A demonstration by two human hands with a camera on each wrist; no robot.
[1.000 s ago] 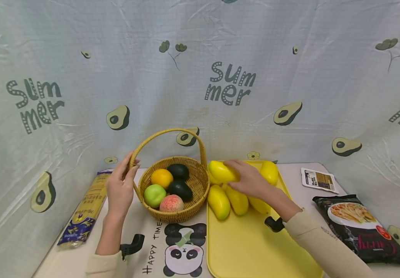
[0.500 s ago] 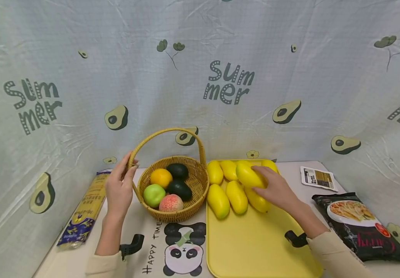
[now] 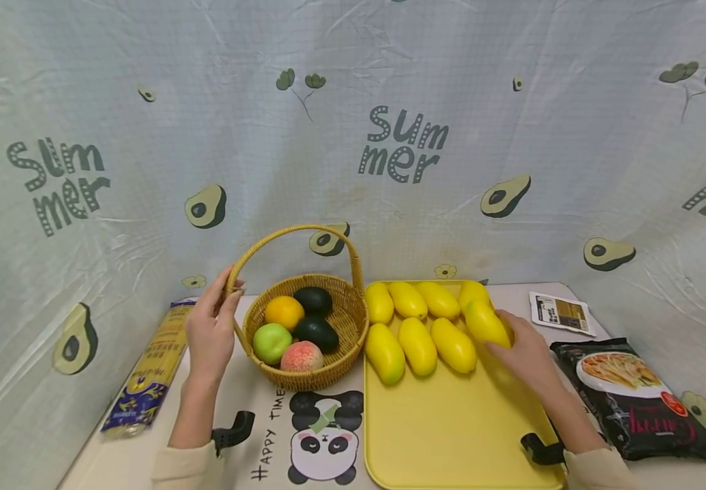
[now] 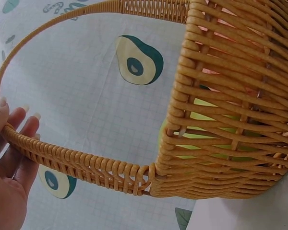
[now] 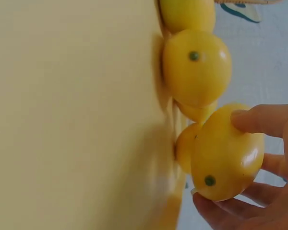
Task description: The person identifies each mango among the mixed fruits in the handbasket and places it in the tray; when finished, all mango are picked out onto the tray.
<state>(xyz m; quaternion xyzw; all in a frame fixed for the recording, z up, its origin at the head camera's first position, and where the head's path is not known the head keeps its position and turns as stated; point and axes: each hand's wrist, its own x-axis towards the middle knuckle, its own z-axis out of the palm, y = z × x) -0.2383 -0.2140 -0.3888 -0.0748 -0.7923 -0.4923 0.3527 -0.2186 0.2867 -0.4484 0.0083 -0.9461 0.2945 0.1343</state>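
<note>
My left hand [image 3: 210, 333] grips the left side of the handle [image 3: 291, 231] of a wicker basket [image 3: 349, 330]. The left wrist view shows the fingers and thumb about the handle [image 4: 77, 160]. In the basket lie an orange [image 3: 284, 312], a green apple [image 3: 271, 344], a peach [image 3: 301, 356] and two dark green avocados [image 3: 317, 334]. Over the right part of a yellow tray [image 3: 451, 429], my right hand [image 3: 527, 354] holds a yellow mango [image 3: 487, 325] between thumb and fingers. Several other mangoes [image 3: 416, 346] lie in two rows at the tray's back.
A pasta packet [image 3: 150, 371] lies left of the basket. To the tray's right are a small white sachet [image 3: 563, 314] and a black curry bag [image 3: 637, 401]. A panda print [image 3: 325, 442] marks the mat in front of the basket. A printed curtain [image 3: 303, 156] encloses the back and sides.
The right hand let go of one mango in the back row, took hold of another and has moved right with it to the front row's right end. The left hand stays on the handle.
</note>
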